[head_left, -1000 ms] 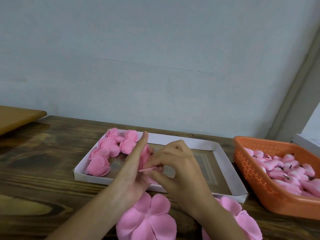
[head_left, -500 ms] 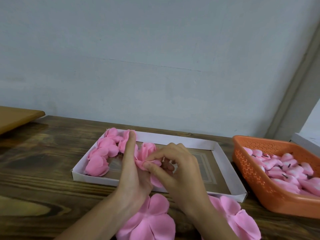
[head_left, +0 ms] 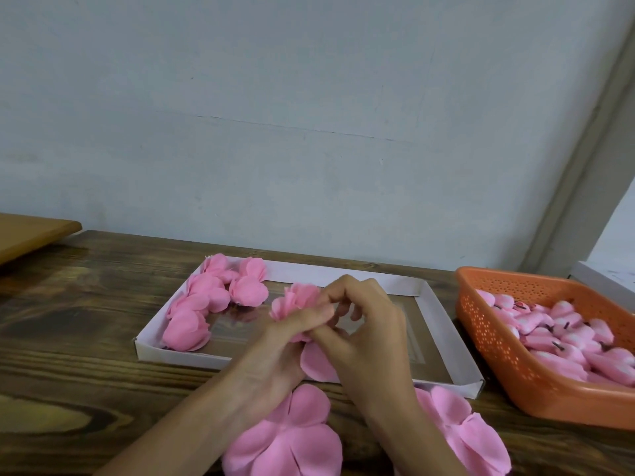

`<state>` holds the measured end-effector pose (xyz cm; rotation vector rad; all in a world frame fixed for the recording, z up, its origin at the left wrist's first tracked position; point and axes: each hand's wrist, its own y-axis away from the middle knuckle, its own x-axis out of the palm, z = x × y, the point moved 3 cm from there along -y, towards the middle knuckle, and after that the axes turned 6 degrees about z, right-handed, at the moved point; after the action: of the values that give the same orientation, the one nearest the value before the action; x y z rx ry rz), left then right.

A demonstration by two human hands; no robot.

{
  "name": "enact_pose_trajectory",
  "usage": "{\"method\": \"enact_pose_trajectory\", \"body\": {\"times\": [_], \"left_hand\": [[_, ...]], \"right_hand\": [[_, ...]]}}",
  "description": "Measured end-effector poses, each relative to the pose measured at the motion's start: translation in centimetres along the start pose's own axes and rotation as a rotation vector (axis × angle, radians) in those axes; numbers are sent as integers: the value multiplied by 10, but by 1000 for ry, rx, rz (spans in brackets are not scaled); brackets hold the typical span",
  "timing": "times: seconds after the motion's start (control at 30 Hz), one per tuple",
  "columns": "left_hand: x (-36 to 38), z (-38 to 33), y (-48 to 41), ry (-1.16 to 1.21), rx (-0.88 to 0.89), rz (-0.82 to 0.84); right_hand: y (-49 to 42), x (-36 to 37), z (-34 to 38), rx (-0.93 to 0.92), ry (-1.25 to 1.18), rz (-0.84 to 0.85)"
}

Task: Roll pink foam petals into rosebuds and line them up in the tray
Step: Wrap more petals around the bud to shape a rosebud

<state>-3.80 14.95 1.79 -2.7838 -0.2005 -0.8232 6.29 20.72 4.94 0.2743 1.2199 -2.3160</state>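
tray's [head_left: 443, 324] right half open, rosebuds [head_left: 209, 300] left

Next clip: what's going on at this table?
A person is rolling pink foam into a half-rolled rosebud, which the left hand and right hand pinch together over the white tray. A cluster of finished rosebuds fills the tray's left end. Flat petal pieces lie on the wooden table nearest the person, and an orange basket of small pink pieces sits to the right.
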Motion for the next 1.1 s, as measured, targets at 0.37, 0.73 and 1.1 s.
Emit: {"method": "enact_pose_trajectory", "body": {"times": [0.37,0.73,1.1], "left_hand": [[1,4,-2,220,2,-361],[-7,-1,-1,-24,44,-272],[-15,5,-7,-130,67,-177]], "right_hand": [[-5,1,-6,-20,-52,323],[2,13,4,-125,241,165],[1,7,2,-16,187,90]]}}
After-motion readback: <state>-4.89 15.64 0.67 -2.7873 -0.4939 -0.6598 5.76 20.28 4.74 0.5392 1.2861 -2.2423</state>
